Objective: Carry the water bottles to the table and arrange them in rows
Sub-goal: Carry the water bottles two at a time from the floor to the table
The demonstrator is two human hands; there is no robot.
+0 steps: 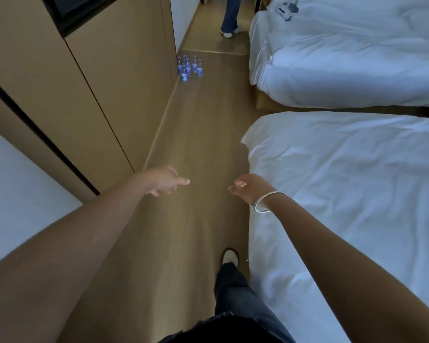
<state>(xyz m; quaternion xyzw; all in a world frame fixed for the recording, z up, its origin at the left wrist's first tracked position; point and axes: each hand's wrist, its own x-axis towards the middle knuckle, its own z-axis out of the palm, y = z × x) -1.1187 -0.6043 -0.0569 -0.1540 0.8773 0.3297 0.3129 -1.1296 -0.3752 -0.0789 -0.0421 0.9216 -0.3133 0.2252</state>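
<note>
Water bottles (189,68): approx. 8, upright on floor (196,134) by wardrobe (97,95), awaiting pickup. Left hand (162,180) & right hand (248,186): both empty, fingers loose, reaching fwd, prob. walking to fetch.

The far water bottles (190,68) are too small to count.

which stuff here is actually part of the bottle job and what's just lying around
Part of the job:
water bottles, standing on the floor by the wooden cabinet
left hand, empty
right hand, empty

Just there:
near bed
far bed
small device on far bed
</note>
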